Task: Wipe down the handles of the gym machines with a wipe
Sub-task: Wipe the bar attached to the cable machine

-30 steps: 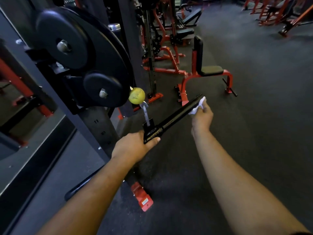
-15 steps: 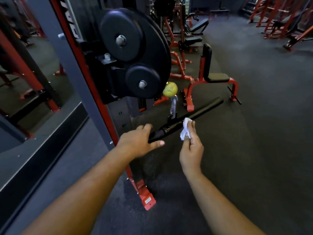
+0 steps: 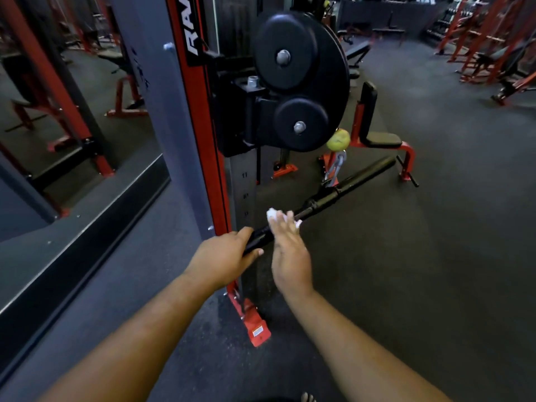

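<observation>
A gym floor [image 3: 406, 256] of dark speckled rubber fills the view, with red-framed racks [image 3: 487, 39] at 1 to 2 o'clock and a mirror [image 3: 72, 126] at 9 to 10 o'clock that shows more red frames. A grey ledge [image 3: 101, 256] runs below the mirror toward 7 o'clock.

Up the middle stands a red post [image 3: 200, 126] with white lettering, its red foot [image 3: 256, 329] bolted to the floor at 6 o'clock. Black pulley discs [image 3: 290, 56] hang on the post at 12 o'clock, a large one with a smaller disc below it. Behind them, numbered weight plates show at the centre. A yellow-green ball [image 3: 338, 139] sits just under the discs, and a metal clip [image 3: 335, 169] hangs from it down to the bar. A red bench [image 3: 380, 140] with a black seat and back pad stands at 1 o'clock, behind the bar's far end.

The black bar [image 3: 348, 184] slants from the centre up toward 1 o'clock. The left hand [image 3: 223, 259] grasps its near end, fingers wrapped over it. The right hand [image 3: 290, 250], just beside it, presses a white wipe [image 3: 272, 214] against the bar; the fingers reach forward over the wipe, blurred, so whether they curl round the bar cannot be told. Both forearms stretch in from 5 and 7 o'clock.

No containers are visible.
</observation>
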A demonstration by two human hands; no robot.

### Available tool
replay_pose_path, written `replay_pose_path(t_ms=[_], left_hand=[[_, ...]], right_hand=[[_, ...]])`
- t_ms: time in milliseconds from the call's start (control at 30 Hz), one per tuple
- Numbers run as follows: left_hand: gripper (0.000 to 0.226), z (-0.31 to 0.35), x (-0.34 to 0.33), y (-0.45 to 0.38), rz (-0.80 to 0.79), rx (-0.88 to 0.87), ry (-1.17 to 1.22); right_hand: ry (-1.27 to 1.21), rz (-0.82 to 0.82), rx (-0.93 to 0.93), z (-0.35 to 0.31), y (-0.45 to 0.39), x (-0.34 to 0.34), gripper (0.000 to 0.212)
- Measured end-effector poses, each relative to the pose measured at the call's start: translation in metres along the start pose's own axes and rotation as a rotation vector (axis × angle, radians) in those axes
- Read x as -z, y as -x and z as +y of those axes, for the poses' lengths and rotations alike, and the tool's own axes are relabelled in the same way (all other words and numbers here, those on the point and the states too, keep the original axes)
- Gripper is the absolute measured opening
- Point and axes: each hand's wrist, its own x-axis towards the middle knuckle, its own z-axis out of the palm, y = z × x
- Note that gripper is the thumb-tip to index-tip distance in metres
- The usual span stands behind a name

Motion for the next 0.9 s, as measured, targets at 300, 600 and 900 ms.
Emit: replay_pose_path(t_ms=[300, 600, 900], left_hand=[[0.048, 0.004, -0.022, 0.026, -0.049, 0.051, 0.101], [0.044, 0.002, -0.029, 0.036, -0.020, 0.042, 0.115], [0.034, 0.006, -0.033, 0.034, -0.011, 0.044, 0.160]], right_hand=[[0.428, -0.044, 0.021, 0.035, -0.028, 0.051, 0.055], [0.573, -0.305, 0.366, 0.049, -0.026, 0.063, 0.065], [0.192, -0.310, 0.335, 0.003, 0.049, 0.017, 0.061]])
